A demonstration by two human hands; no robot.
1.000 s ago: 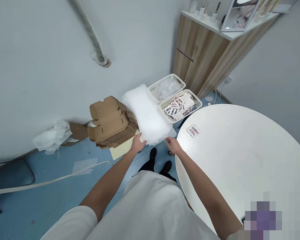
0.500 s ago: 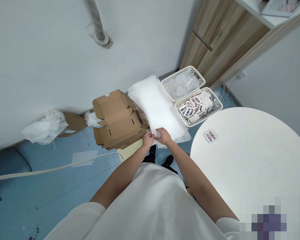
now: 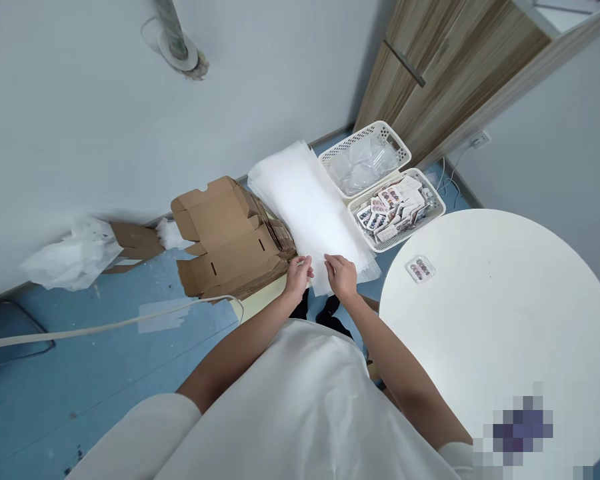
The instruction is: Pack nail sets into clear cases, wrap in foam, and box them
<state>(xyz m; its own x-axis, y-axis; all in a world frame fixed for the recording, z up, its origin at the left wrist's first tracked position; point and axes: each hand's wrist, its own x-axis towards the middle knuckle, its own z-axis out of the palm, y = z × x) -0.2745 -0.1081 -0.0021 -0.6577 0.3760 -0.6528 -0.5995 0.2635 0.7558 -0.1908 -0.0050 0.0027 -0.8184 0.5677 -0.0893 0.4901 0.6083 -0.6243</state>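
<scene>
Near the centre of the frame, a stack of white packing-foam sheets (image 3: 307, 200), spread at a slant between folded cardboard boxes (image 3: 220, 227) to the left and two perforated baskets to the upper right. At the near edge of the stack, left hand (image 3: 299, 277) at the left corner, fingers bent and thumb turned inward; right hand (image 3: 342, 277) just beside, across a small gap, fingertips drawn together over the foam. Both apparently in a light pinch, but impossible to tell from this height: a sheet actually gripped, or only touched.

Apparently busy with separating a top layer at the near edge. For this, best to work with fingertips only, rolling the edge gently to part one layer from the next. Check for a single thickness before lifting, since such thin foam probably tends to cling and come up double. Spread the pull evenly between both hands to avoid a tear, and peel low, without dragging the lower layers askew or brushing the boxes.

Right of centre, clear bags in the rear basket (image 3: 353, 141), nail-set packs in the front basket (image 3: 379, 247). On the round white table (image 3: 505, 280) at right, near its left edge, one clear nail-set case (image 3: 420, 269), well apart from both hands.
</scene>
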